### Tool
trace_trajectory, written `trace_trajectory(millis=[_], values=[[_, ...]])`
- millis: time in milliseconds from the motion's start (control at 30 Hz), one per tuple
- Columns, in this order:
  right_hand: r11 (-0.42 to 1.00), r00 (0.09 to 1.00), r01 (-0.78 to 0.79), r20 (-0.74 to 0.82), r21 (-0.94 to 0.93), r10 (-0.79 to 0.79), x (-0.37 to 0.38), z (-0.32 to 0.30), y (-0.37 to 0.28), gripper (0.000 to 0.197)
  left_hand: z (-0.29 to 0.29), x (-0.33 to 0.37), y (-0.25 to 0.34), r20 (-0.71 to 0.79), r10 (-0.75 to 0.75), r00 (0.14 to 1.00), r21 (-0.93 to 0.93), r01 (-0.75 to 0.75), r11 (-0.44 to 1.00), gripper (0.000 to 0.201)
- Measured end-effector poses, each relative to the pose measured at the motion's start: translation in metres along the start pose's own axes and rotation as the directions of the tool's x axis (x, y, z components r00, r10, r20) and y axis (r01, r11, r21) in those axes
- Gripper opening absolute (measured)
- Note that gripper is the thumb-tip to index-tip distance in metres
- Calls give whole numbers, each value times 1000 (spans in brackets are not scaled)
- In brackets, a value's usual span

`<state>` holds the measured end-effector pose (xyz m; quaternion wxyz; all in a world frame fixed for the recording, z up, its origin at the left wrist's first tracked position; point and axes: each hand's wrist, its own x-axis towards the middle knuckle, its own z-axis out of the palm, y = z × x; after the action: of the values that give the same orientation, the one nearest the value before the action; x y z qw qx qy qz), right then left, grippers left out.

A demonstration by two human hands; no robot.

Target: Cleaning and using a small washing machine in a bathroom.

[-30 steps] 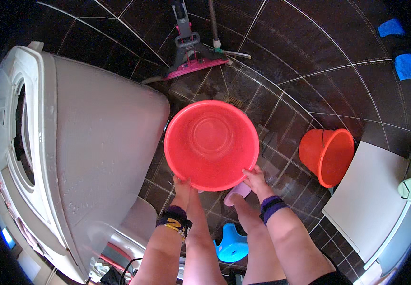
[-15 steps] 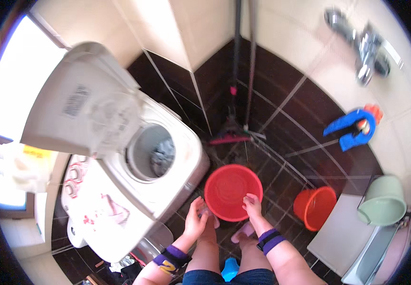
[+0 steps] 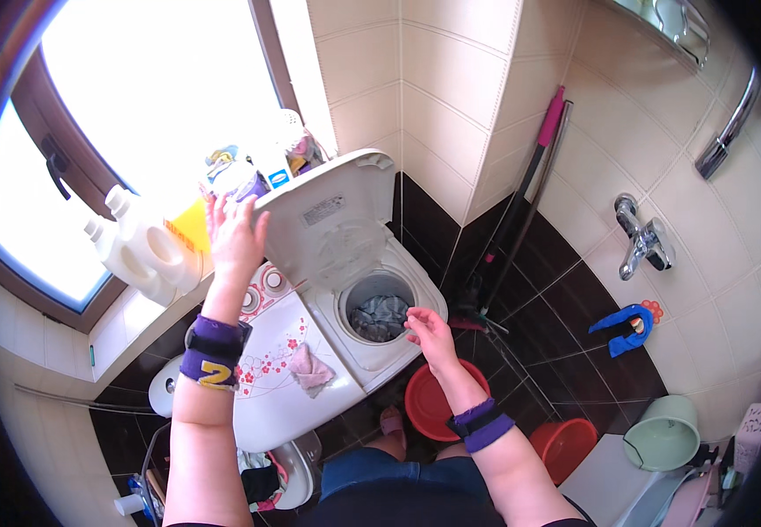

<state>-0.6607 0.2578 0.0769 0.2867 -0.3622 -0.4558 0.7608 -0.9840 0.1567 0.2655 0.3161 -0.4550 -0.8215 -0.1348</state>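
Note:
My left hand point(image 3: 237, 233) reaches up beside the raised lid point(image 3: 332, 206) of a white twin-tub washing machine point(image 3: 275, 413). Its fingers are spread, and the tips are in front of or at a purple-and-white package point(image 3: 244, 180) on the windowsill; whether they touch it I cannot tell. My right hand point(image 3: 431, 335) hovers by the right rim of the round tub, loosely curled with the fingers apart and nothing visible in it. Grey wet-looking laundry point(image 3: 380, 318) lies inside the tub. Below my right hand a red basin point(image 3: 440, 400) stands on the floor.
White jugs point(image 3: 148, 246) and a yellow pack point(image 3: 190, 226) line the sill. A pink cloth point(image 3: 310, 367) rests on the machine. Long-handled tools point(image 3: 525, 193) lean in the corner. An orange bucket point(image 3: 563, 446) and a green bucket point(image 3: 663, 435) are at right, below a wall tap point(image 3: 644, 237).
My view has risen and turned toward the window. My left hand has gone from beside the red basin up to the sill; my right hand has left the basin's rim and is near the tub.

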Motion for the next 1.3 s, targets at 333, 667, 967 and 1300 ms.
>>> trace_trajectory(millis=[333, 667, 967, 1300], values=[[999, 999, -38, 24, 10, 38, -32, 36, -19, 37, -37, -171, 105, 130, 176, 976, -436, -103, 894, 34], [873, 909, -400, -238, -278, 341, -3, -29, 110, 57, 55, -289, 85, 356, 124, 926, -520, 86, 850, 35], [153, 971, -120, -85, -981, 222, 8, -1, 94, 39, 122, -225, -58, 261, -447, 856, -290, 511, 809, 44], [201, 991, -11, 16, -980, 132, 13, 26, 116, 42, 172, -179, -105, 470, -516, 717, -96, 622, 777, 54]])
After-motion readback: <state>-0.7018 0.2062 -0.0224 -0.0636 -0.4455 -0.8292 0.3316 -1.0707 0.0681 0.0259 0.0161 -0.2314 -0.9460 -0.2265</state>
